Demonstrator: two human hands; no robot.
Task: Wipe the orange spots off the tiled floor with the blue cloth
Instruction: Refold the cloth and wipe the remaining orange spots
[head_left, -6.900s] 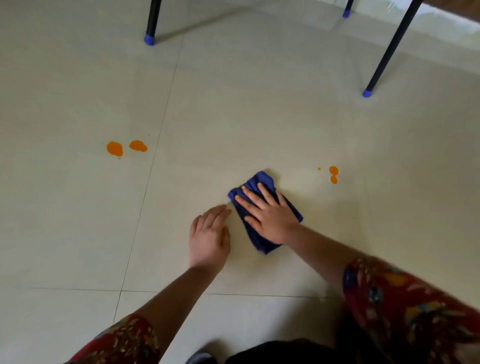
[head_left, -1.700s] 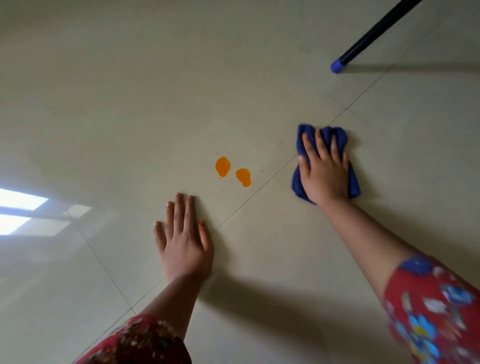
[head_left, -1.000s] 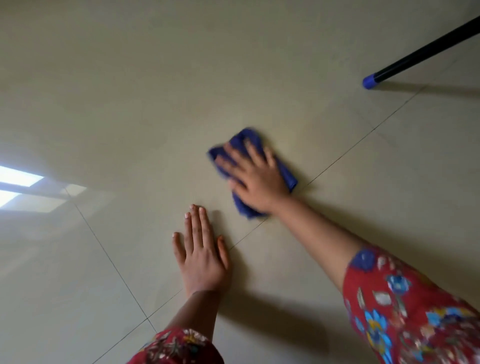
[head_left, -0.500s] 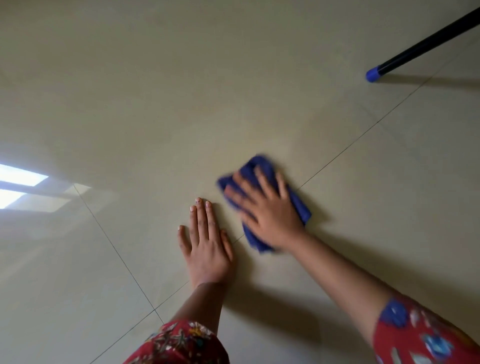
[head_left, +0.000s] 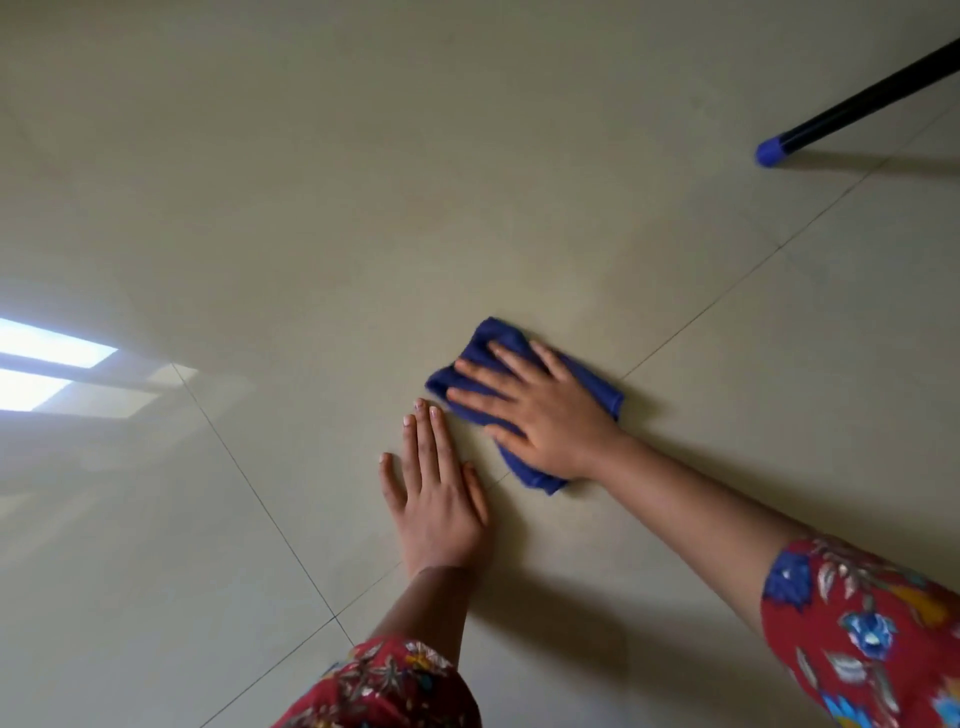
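Head view, only cam we've got: we're looking down at a tiled floor (head_left: 519, 182), large pale beige glossy tiles w/ thin dark grout lines running diagonally. One line runs from upper right down toward the hands, another crosses it at bottom centre. Bright window reflection (head_left: 47, 364) on the left edge, two white-blue patches w/ a dark bar between, so the surface is pretty shiny. Black furniture leg (head_left: 872, 93) w/ a blue cap (head_left: 771, 152) comes in at upper right, cap on the floor, shadow trailing right; well apart from the hands. Blue cloth (head_left: 493, 338) is bunched on the floor near frame centre, lying over the grout line. Right hand (head_left: 545, 415) lies palm-down on top of it, fingers (head_left: 483, 395) spread wide and flat, pressing rather than gripping; cloth shows past the fingertips, on the right side and below the heel of the palm. Left hand (head_left: 436, 499) flat on bare tile just beside the cloth on its left, fingers straight and close together, holding nothing; its fingertips almost reach the cloth edge, can't tell if touching. Both arms in red floral sleeves (head_left: 857, 623), arm shadows falling on the tile to the right. No orange spots visible on the tile we can see; anything under the cloth is hidden.
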